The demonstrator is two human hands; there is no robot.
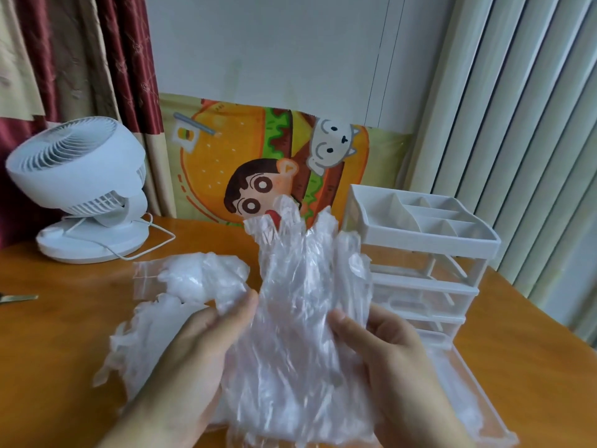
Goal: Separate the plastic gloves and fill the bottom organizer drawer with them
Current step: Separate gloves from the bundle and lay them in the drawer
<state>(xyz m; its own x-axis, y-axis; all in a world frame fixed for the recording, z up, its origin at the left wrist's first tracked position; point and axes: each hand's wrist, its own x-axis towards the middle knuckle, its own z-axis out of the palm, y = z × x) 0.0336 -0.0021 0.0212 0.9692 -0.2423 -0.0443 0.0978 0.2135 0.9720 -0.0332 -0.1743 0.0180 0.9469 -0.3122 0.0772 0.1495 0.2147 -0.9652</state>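
The step in hand looks like the separating: both hands hold up one clump of gloves (300,305) at the centre of the frame, over the tabletop (58,318). The left hand (193,354) pinches the clump's left edge between thumb and curled fingers (206,321). The right hand (387,344) grips its right side the same way, thumb on the front of the plastic. The clump stands upright between them, its finger ends pointing up toward the poster (258,163) on the wall behind.

The gloves are thin, clear, crinkled film, several layers stuck flat together so that single gloves are hard to tell apart. How many are in the clump cannot be told. More loose gloves (142,344) lie on the tabletop at lower left, and a zip bag (190,279) with white gloves still inside lies just behind them.

The organizer (423,253) stands at centre right, beside the held clump. Its bottom drawer (462,383) is pulled out toward the lower right corner and seems to hold some film already, though the clump hides much of it.

The next move, as I judge it, calls for peeling one layer off with a sliding pinch while the other hand keeps the rest, then laying it in the drawer. Film this light is likely to cling and spring back, so pressing it down may be needed.

A fan (84,189) stands at upper left.
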